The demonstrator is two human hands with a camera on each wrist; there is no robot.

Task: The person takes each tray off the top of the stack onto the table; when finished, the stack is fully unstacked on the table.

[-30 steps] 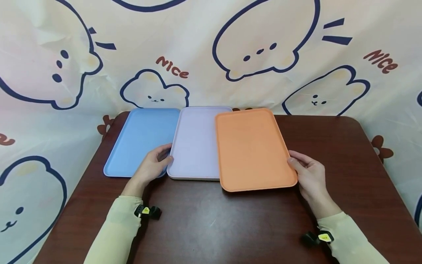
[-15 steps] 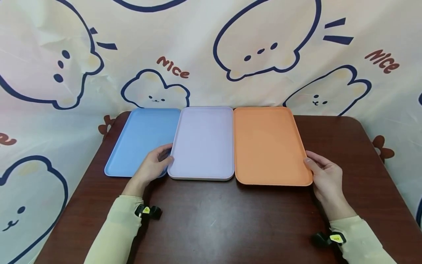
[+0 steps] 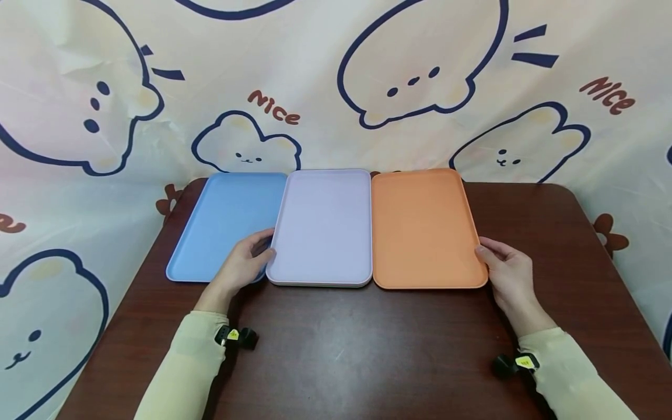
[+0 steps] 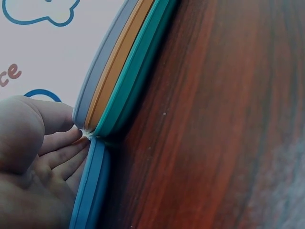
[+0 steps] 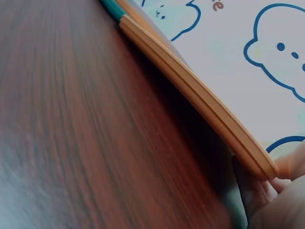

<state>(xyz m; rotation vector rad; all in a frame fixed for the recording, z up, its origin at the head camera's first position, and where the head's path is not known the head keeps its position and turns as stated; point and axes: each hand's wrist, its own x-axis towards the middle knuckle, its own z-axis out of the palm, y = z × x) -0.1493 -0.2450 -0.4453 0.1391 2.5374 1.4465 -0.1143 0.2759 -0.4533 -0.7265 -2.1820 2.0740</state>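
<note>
An orange tray (image 3: pixel 427 233) lies to the right of a stack topped by a lavender tray (image 3: pixel 322 233). My right hand (image 3: pixel 509 277) pinches the orange tray at its right edge near the front corner, thumb on the rim and fingers underneath. In the right wrist view its front edge is close over the table. My left hand (image 3: pixel 241 262) touches the left side of the stack with thumb and fingertips. The left wrist view shows another orange tray (image 4: pixel 107 86) and a green tray (image 4: pixel 131 81) below the lavender one. A blue tray (image 3: pixel 226 221) sits left of the stack, under my left hand.
The brown table (image 3: pixel 346 356) extends in front of the trays and to their right. Behind it hangs a pale cloth (image 3: pixel 325 70) printed with cartoon animals. A small dark camera (image 3: pixel 247 338) is strapped to each wrist.
My right hand has moved the orange tray right, off the lavender tray, then slightly back left against the stack and lower. The left hand stays in place.
</note>
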